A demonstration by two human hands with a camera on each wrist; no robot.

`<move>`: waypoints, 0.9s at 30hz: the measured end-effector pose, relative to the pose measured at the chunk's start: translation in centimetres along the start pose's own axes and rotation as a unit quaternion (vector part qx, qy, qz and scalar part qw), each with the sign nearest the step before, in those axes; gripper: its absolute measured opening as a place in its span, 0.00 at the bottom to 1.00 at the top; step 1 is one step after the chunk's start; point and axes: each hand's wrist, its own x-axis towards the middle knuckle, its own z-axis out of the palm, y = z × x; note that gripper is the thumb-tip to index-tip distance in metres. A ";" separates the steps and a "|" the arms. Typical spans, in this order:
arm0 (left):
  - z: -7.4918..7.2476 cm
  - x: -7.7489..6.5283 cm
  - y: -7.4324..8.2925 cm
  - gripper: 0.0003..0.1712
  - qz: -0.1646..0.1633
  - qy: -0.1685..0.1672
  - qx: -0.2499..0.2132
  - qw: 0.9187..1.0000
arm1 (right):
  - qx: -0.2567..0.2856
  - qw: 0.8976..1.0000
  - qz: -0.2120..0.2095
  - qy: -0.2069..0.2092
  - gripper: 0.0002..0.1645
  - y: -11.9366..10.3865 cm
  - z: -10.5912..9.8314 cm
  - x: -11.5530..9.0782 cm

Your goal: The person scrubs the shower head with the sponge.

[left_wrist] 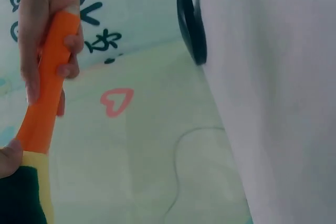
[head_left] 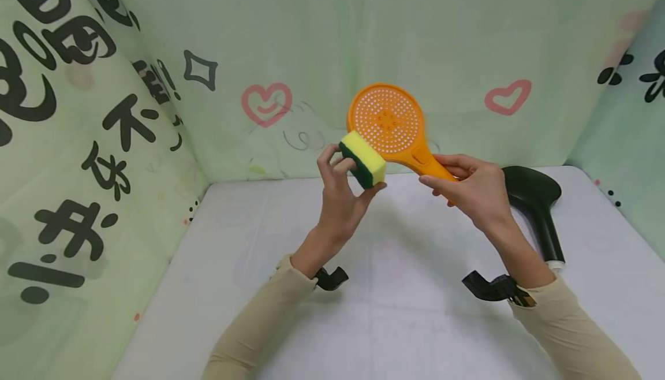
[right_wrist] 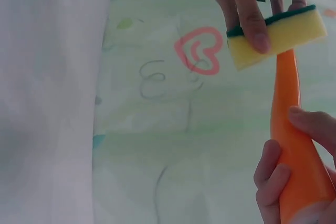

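In the head view my right hand [head_left: 475, 186] grips the handle of an orange shower head [head_left: 387, 117], its round face of many pale dots turned toward me. The right wrist view shows the fingers and thumb round the thick orange handle [right_wrist: 294, 156]. My left hand [head_left: 340, 201] pinches a yellow sponge [head_left: 366, 152] with a dark green scouring side between thumb and fingers. The sponge overlaps the lower left edge of the round face. Its green side [left_wrist: 18, 198] faces away from the shower head. Both things are held up above the table.
A dark green shower-head-shaped thing [head_left: 535, 189] with a white end lies on the white table [head_left: 395, 322], behind my right wrist. Pale green cloth walls [head_left: 312, 22] with drawings and lettering stand at the back and sides. Black straps [head_left: 490, 287] sit at the wrists.
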 end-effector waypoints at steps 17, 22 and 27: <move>-2.9 0.6 -0.6 0.51 -0.186 -0.061 -0.392 0.899 | 0.009 1.000 -0.017 0.020 0.31 -0.9 -1.0 -0.7; -2.9 1.1 -0.4 0.35 -0.241 -0.034 -0.531 0.812 | 0.011 1.000 -0.020 0.009 0.30 -1.2 -0.9 -1.1; -3.4 1.4 -0.9 0.18 -0.296 -0.050 -0.601 0.741 | -0.017 0.999 -0.043 0.003 0.28 -2.0 -1.1 -1.5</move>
